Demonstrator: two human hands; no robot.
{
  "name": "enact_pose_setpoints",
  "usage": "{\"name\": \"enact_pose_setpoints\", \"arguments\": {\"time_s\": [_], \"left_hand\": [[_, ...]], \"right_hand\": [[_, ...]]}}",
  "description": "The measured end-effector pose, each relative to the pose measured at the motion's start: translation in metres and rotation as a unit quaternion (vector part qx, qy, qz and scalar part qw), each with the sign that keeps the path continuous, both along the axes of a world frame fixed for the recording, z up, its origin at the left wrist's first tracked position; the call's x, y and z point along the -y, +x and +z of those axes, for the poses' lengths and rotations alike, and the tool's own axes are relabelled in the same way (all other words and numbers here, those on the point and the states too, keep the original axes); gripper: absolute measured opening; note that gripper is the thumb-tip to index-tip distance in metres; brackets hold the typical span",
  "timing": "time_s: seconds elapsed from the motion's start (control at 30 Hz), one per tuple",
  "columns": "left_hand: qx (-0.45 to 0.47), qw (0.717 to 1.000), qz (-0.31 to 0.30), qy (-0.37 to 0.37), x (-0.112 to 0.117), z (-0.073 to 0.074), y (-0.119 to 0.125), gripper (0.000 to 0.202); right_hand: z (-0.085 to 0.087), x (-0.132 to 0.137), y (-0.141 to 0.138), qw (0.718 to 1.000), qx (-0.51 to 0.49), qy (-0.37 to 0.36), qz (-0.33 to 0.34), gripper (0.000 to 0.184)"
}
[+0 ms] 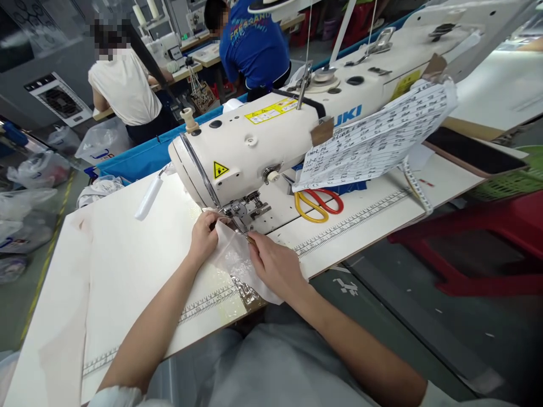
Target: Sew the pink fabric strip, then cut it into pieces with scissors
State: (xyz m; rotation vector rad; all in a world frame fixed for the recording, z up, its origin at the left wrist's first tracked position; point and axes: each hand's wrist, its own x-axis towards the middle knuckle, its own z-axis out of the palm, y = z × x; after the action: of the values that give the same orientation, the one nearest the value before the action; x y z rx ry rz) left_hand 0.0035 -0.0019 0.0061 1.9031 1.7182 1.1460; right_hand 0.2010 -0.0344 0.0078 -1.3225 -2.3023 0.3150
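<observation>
A piece of thin white fabric (231,246) lies under the needle area of a white sewing machine (254,135), its lower edge draping toward the table's front. My left hand (205,237) is closed at the fabric's left edge, fingertips pinching it close to the presser foot (241,212). Wrapped in the fingers of my right hand (278,265) is a thin, pointed metal tool (249,238), its tip directed at the needle area; the hand rests over the fabric's right side. My fingers partly hide both the tool and the fabric edge.
Scissors (316,206) with yellow and red handles lie right of the needle. A handwritten sheet (373,135) hangs on the machine. A phone (475,150), tape measure (418,186) and red stool (479,249) are rightward. Two people (127,85) sit working beyond.
</observation>
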Motion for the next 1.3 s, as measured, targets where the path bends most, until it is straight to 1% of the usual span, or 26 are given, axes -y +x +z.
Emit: {"name": "enact_pose_setpoints", "arguments": {"time_s": [0.1, 0.27, 0.6, 0.7, 0.83, 0.9, 0.97, 1.13, 1.3], "left_hand": [[0.009, 1.0, 0.0, -0.005, -0.0011, -0.001, -0.0006, 0.012], [0.018, 1.0, -0.002, -0.003, -0.002, -0.0028, -0.0014, 0.012], [0.01, 1.0, -0.007, 0.009, -0.0017, -0.0025, -0.0009, 0.012], [-0.022, 1.0, -0.006, 0.021, -0.0012, -0.0021, 0.0011, 0.013], [-0.11, 0.992, 0.009, 0.055, -0.0018, -0.0032, 0.0056, 0.01], [-0.132, 0.989, 0.014, 0.072, -0.0031, -0.0043, 0.0065, 0.008], [-0.128, 0.989, 0.011, 0.074, -0.0043, -0.0051, 0.0056, 0.007], [-0.071, 0.996, 0.008, 0.044, -0.0049, -0.0041, 0.0006, 0.009], [-0.056, 0.997, 0.004, 0.058, -0.0042, -0.0029, 0.0004, 0.011]], "right_hand": [[0.0005, -0.0012, -0.001, 1.0, 0.017, -0.012, -0.006, 0.031], [0.0001, -0.0016, -0.002, 0.999, 0.031, -0.014, -0.005, 0.031], [0.0027, -0.0038, -0.0042, 0.999, 0.045, -0.017, 0.009, 0.031], [0.0021, -0.0043, -0.005, 0.999, 0.043, -0.014, 0.01, 0.031], [-0.001, -0.0046, -0.0051, 0.999, 0.042, -0.002, 0.012, 0.032], [-0.0021, -0.0044, -0.0048, 0.999, 0.043, 0.004, 0.012, 0.032], [-0.0023, -0.0041, -0.0041, 0.999, 0.039, 0.005, 0.012, 0.031], [-0.001, -0.0036, -0.0032, 1.0, 0.026, 0.002, 0.007, 0.031], [0.0002, -0.0048, -0.0055, 0.999, 0.043, -0.007, -0.001, 0.031]]}}
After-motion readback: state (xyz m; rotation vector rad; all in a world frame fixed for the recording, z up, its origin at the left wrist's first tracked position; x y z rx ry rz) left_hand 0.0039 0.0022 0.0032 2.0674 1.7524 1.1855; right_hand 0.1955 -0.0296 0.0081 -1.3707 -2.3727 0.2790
